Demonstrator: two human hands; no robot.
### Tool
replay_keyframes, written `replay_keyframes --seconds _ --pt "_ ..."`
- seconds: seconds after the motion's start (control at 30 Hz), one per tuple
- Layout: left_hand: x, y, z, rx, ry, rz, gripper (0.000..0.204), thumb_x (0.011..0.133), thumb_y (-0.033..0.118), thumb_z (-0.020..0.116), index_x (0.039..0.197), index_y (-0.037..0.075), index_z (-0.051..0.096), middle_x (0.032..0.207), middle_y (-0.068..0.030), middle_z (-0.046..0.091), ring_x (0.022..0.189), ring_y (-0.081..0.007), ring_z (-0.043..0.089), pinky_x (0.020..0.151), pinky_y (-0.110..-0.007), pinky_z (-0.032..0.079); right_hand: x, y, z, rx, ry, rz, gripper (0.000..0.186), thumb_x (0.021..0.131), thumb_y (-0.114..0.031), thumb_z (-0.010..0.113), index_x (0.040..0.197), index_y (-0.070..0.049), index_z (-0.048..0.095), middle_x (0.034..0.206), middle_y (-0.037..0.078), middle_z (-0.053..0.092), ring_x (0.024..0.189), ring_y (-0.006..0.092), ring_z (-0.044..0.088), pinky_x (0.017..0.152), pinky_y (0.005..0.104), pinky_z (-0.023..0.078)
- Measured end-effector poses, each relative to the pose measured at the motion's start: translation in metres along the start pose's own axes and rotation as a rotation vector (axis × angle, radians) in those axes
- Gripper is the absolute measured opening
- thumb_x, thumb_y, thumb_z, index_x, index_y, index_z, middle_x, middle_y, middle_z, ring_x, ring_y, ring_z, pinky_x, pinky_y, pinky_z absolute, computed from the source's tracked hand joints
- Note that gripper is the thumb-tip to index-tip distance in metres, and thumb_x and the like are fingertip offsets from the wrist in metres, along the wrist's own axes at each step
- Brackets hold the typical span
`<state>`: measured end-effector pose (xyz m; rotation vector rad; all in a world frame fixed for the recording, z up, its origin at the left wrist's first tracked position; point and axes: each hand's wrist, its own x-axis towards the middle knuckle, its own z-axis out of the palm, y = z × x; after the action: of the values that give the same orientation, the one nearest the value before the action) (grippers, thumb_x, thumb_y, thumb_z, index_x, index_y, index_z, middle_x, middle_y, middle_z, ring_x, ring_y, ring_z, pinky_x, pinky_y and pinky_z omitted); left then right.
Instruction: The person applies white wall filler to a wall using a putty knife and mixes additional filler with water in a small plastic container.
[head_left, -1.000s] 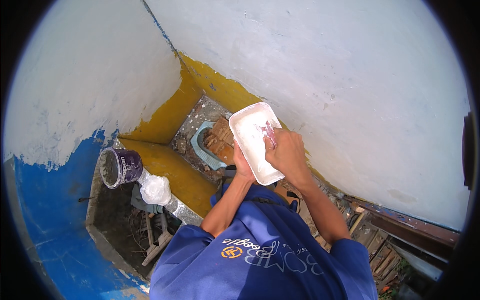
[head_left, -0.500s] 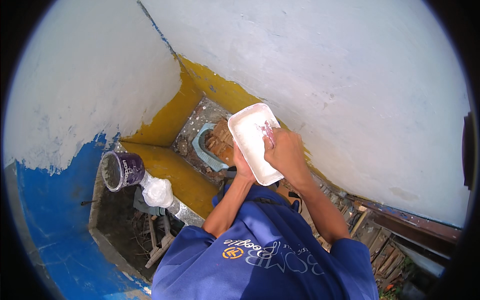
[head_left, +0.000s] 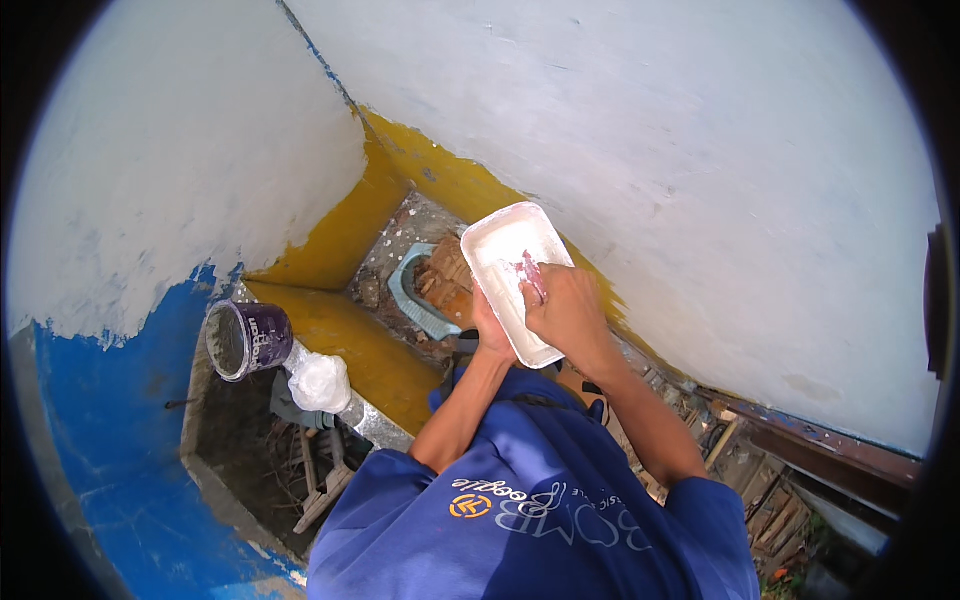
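A white rectangular tray (head_left: 508,236) with raised rims is held tilted in front of my chest, white paste smeared inside it. My left hand (head_left: 491,328) grips the tray by its left side, fingers partly hidden beneath. Over the tray's right side, my right hand (head_left: 570,308) is closed on a small red tool (head_left: 531,268) smeared with white. The tool's end is down in the tray, and the fist hides most of its handle, so its exact kind is unclear.
A dark paint bucket (head_left: 250,340) and a white plastic bundle (head_left: 320,383) sit on a ledge to the left. Below lies a light-blue squat toilet (head_left: 408,287) with broken boards on it. Partly whitened walls (head_left: 700,150) meet at the corner; scrap wood (head_left: 775,515) lies lower right.
The red tool and my right hand have shifted slightly down inside the tray. The tray is tipped a little differently, showing more of its inner wall. My left hand keeps its hold.
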<state>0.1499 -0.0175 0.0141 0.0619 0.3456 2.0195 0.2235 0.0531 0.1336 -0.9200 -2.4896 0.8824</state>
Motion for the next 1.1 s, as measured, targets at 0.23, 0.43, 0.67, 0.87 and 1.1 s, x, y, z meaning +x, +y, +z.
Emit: replay_keyframes --seconds 0.23,0.43,0.67,0.87,1.1 --pt "-0.003 0.000 0.015 0.018 0.014 -0.026 0.058 0.102 0.046 0.032 0.145 0.007 0.039 0.141 -0.0118 0.049 0.127 -0.0270 0.050 0.108 -0.042 0.039 0.009 0.001 -0.011 -0.030 -0.007 0.001 0.018 0.079 -0.010 0.065 0.071 0.006 0.060 0.067 0.027 0.059 0.064 0.0459 0.058 0.060 0.0507 0.045" --pt "-0.002 -0.006 0.001 -0.136 -0.040 -0.130 0.069 0.100 0.057 0.028 0.146 0.007 0.036 0.140 -0.0151 0.050 0.122 -0.0317 0.056 0.103 -0.046 0.047 0.017 -0.006 -0.063 -0.073 0.042 0.153 0.019 0.084 -0.012 0.062 0.074 0.004 0.062 0.069 0.024 0.061 0.066 0.0438 0.059 0.062 0.0498 0.045" --pt "-0.006 -0.018 0.011 -0.110 0.108 -0.137 0.069 0.100 0.056 0.029 0.147 0.006 0.035 0.144 -0.0160 0.047 0.125 -0.0318 0.053 0.106 -0.046 0.044 0.013 0.001 -0.057 -0.205 0.047 0.072 0.015 0.081 -0.010 0.063 0.076 0.004 0.061 0.068 0.022 0.059 0.065 0.0428 0.059 0.060 0.0478 0.044" --pt "-0.010 -0.024 0.004 -0.081 0.110 -0.100 0.067 0.100 0.053 0.031 0.148 0.006 0.032 0.146 -0.0168 0.044 0.131 -0.0321 0.047 0.111 -0.046 0.038 -0.003 0.020 -0.023 -0.332 -0.026 0.058 0.016 0.082 -0.011 0.061 0.076 0.003 0.061 0.074 0.020 0.061 0.066 0.0416 0.060 0.061 0.0491 0.046" --pt "-0.013 -0.026 -0.025 -0.215 -0.125 -0.106 0.069 0.099 0.059 0.031 0.146 0.009 0.037 0.139 -0.0134 0.050 0.122 -0.0287 0.053 0.107 -0.044 0.041 -0.023 0.004 -0.016 -0.211 -0.088 -0.002 0.018 0.086 -0.013 0.059 0.082 0.004 0.065 0.078 0.022 0.063 0.070 0.0400 0.064 0.063 0.0490 0.049"
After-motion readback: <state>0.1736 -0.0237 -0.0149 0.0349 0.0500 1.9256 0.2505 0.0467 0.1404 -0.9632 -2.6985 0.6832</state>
